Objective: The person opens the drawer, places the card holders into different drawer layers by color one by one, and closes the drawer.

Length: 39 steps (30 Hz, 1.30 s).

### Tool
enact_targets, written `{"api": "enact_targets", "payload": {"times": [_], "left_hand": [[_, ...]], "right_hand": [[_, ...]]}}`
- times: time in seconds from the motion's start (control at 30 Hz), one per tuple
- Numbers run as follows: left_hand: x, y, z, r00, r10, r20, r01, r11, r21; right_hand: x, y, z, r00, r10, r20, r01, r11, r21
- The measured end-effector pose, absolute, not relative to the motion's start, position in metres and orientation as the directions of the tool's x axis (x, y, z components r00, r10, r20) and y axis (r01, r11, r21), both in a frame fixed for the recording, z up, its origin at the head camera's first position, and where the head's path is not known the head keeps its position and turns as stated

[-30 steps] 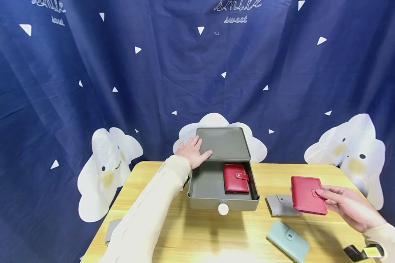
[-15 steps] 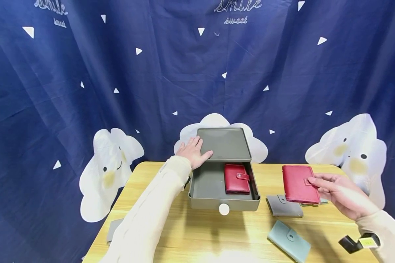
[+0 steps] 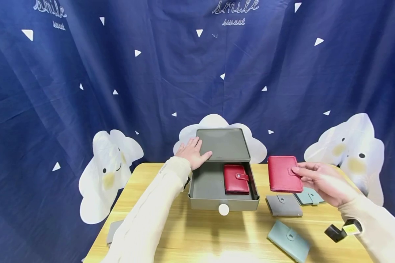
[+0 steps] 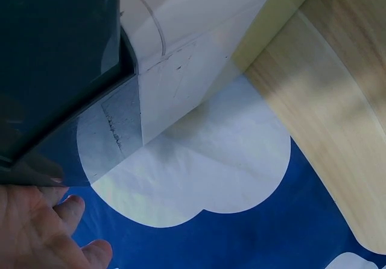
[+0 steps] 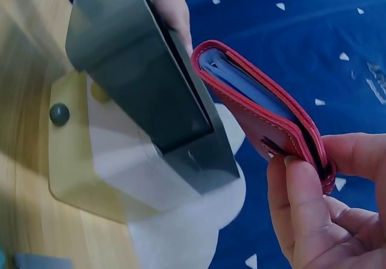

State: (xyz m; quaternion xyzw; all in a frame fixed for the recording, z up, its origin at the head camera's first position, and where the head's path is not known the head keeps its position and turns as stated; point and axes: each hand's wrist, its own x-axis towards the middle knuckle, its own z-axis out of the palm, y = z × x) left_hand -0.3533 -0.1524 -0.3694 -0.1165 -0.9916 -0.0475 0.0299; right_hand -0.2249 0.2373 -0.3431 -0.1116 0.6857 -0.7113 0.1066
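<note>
My right hand (image 3: 322, 182) pinches a red card holder (image 3: 283, 175) by its strap side, thumb in front, above the table's right part. The right wrist view shows plastic sleeves (image 5: 238, 79) along the card holder's edge. My left hand (image 3: 192, 153) lies with spread fingers on the left side of a grey box top (image 3: 224, 144). Below that top, a grey drawer (image 3: 204, 203) with a white knob (image 3: 223, 209) is pulled out. Another red card holder (image 3: 233, 179) lies in the drawer's right half, strap to the right. In the left wrist view, some left fingers (image 4: 42, 227) touch the box's edge.
Right of the drawer lie a grey card holder (image 3: 284, 205), a light blue one (image 3: 289, 241) and a teal one (image 3: 309, 197) partly behind the right hand. A grey item (image 3: 113, 232) shows beside the left sleeve. White and yellow box sections (image 5: 69, 160) stand under the drawer.
My right hand has carried the red card holder leftward and slightly upward, toward the drawer, uncovering the teal card holder. The left hand stays on the box top.
</note>
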Motion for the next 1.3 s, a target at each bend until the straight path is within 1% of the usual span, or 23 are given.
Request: {"api": "enact_targets", "payload": {"times": [0.2,0.7,0.87,1.07,1.3], "left_hand": [[-0.353,-0.153,-0.369,-0.973,0.223,0.066,0.228,0.970,0.083],[-0.353,-0.152,-0.371,-0.973,0.219,0.074,0.225,0.969,0.101],[-0.354,-0.152,-0.371,-0.972,0.222,0.073,0.228,0.969,0.094],[-0.355,-0.150,-0.371,-0.972,0.226,0.069,0.232,0.969,0.088],[-0.354,-0.151,-0.371,-0.971,0.227,0.071,0.233,0.969,0.088]], "right_hand": [[-0.232,0.216,-0.337,-0.947,-0.321,-0.029,0.018,0.037,-0.999],[-0.236,0.180,-0.331,-0.929,-0.364,-0.061,0.033,0.081,-0.996],[-0.238,0.171,-0.331,-0.923,-0.381,-0.056,0.029,0.077,-0.997],[-0.242,0.162,-0.333,-0.918,-0.395,-0.039,0.026,0.037,-0.999],[-0.246,0.142,-0.335,-0.911,-0.408,-0.055,0.034,0.058,-0.998]]}}
